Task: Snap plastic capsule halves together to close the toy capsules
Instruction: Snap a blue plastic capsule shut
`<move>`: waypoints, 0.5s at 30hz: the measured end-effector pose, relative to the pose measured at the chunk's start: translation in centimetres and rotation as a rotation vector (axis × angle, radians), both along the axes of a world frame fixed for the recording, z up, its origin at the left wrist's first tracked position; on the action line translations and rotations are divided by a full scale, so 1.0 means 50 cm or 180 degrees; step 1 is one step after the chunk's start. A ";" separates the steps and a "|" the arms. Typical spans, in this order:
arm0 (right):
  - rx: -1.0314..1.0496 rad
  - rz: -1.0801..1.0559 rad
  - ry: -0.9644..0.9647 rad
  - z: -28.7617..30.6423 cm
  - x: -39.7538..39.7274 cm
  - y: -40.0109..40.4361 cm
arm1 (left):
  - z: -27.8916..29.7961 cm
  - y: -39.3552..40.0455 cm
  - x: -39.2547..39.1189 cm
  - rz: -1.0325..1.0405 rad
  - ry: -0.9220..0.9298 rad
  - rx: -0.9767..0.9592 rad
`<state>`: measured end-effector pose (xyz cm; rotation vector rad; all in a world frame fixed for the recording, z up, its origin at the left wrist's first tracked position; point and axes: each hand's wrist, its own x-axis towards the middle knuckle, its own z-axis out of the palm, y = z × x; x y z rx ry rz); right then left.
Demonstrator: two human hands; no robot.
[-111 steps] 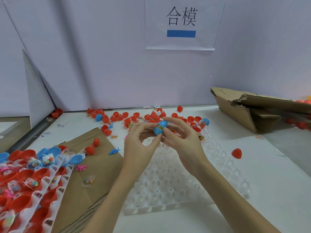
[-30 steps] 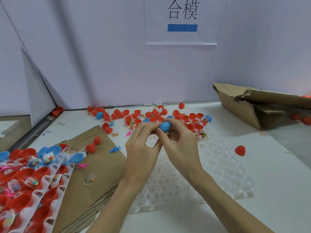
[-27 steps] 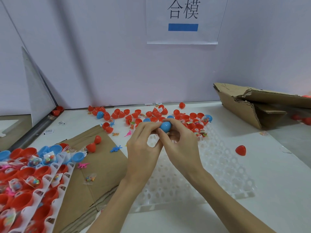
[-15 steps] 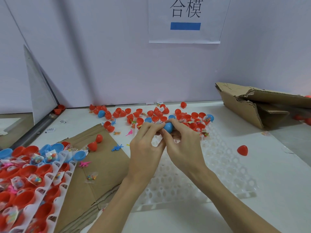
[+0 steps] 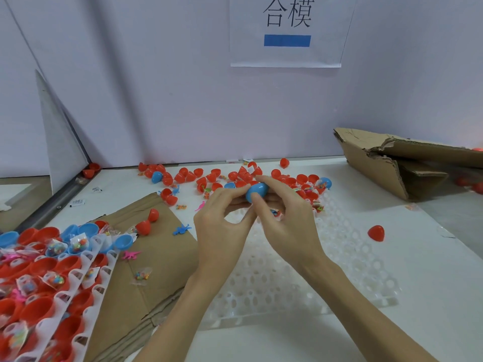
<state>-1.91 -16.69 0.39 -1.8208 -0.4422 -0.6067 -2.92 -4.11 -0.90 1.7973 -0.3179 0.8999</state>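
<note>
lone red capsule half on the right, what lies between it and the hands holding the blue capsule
In the head view, only the white perforated tray lies between the lone red half and the right hand.

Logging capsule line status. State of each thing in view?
Blue plastic capsule: held between both hands, seam hidden.
Left hand: pinching capsule.
Right hand: pinching capsule.
Loose red capsule halves: open, scattered.
Clear plastic grid tray: visible holes empty.
Torn cardboard box: flattened, on its side.

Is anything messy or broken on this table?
Yes. Red capsule halves lie scattered along the wall, one red half sits alone at the right, and the cardboard box there is torn and collapsed.
</note>
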 end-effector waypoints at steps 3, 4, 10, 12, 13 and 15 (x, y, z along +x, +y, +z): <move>0.0264 0.0181 -0.0023 0.016 0.004 -0.017 | 0.016 0.009 0.002 -0.0568 0.0489 -0.0883; 0.0333 0.0222 -0.0056 0.021 0.005 -0.022 | 0.021 0.011 0.002 -0.0741 0.0582 -0.1082; 0.0722 0.0493 0.0167 0.034 0.005 -0.024 | 0.030 0.007 0.000 -0.0980 0.0614 -0.1228; 0.0783 0.0518 0.0260 0.030 0.006 -0.024 | 0.025 0.008 0.000 -0.0860 0.0472 -0.1003; 0.0805 0.0527 0.0305 0.029 0.006 -0.024 | 0.023 0.008 0.001 -0.0734 0.0338 -0.0803; 0.0836 0.0561 0.0389 0.026 0.006 -0.022 | 0.019 0.005 0.000 -0.0408 0.0005 -0.0285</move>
